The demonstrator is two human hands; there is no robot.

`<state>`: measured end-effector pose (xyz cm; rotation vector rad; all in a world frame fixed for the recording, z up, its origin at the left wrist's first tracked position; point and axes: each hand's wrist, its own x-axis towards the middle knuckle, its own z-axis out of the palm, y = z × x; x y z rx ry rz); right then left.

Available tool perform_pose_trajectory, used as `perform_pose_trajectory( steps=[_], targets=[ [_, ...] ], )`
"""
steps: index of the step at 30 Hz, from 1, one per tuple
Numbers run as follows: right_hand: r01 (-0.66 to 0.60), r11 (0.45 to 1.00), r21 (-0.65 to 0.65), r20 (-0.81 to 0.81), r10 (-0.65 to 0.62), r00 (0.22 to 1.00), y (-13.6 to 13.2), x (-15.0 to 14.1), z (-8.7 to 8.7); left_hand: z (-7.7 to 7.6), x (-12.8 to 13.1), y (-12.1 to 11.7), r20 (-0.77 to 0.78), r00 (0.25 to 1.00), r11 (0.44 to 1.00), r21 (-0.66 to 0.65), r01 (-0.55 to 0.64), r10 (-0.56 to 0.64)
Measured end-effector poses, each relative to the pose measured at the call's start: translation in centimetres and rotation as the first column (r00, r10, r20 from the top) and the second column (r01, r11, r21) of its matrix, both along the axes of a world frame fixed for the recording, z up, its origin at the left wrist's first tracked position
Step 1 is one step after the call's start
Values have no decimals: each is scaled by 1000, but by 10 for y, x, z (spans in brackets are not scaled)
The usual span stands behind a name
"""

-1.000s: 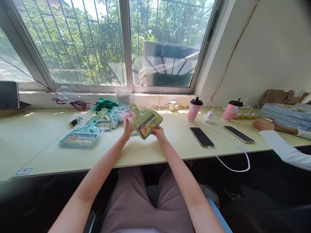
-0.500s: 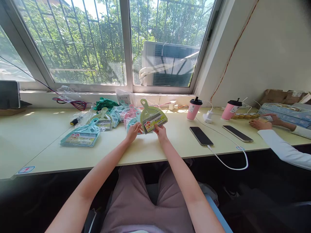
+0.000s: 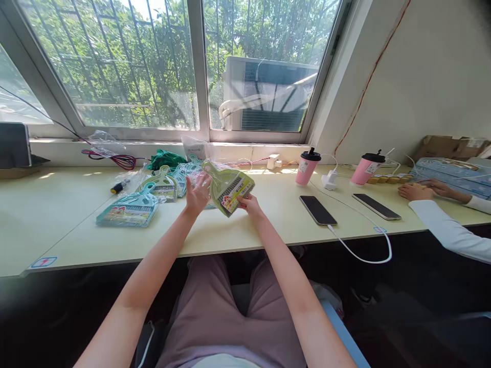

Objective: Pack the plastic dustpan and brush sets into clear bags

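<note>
My right hand (image 3: 250, 204) grips the lower right edge of a green dustpan and brush set (image 3: 231, 188) in clear wrapping, held tilted above the table with its handle up and to the left. Beside the handle, my left hand (image 3: 198, 194) has its fingers spread; whether it touches the wrapping I cannot tell. To the left lie a wrapped light blue dustpan set (image 3: 128, 210) and another green dustpan set (image 3: 164, 185). More blue sets (image 3: 181, 178) sit behind my left hand, and a pink one is partly hidden there.
Right of my hands are a phone (image 3: 317, 210) on a white cable, a second phone (image 3: 376, 206), and two pink cups, one (image 3: 307, 168) nearer. A co-worker's hands (image 3: 418, 191) rest farther right. A yellow-black screwdriver handle (image 3: 119, 186) and green bag (image 3: 166, 160) lie left.
The green dustpan set has tilted, its handle swinging left, and shifted slightly left. My left hand has come off its edge, moved left and spread its fingers.
</note>
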<state>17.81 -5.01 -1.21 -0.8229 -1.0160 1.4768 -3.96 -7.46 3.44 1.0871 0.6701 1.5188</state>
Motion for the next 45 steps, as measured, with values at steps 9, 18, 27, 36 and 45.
perform_pose_trajectory(
  steps=[9, 18, 27, 36, 45],
  targets=[
    [-74, 997, -26, 26, 75, 997, -2, 6, 2, 0, 4, 1, -36, 998, 997, 57, -52, 54],
    [-65, 997, -29, -8, 65, 998, -6, -1, 4, 1, 0, -3, -76, 997, 997, 77, 27, -21],
    [107, 991, -83, -125, -117, 985, 0, 2, 5, -18, 12, 2, -271, 940, 974, 33, 225, -208],
    [188, 981, -45, -162, -193, 968, 4, 7, 0, -25, 21, 3, -369, 905, 977, -44, 208, -209],
    [35, 995, -98, -204, -54, 977, 3, 8, 4, -18, 7, 3, -414, 881, 964, 32, 265, -228]
  ],
)
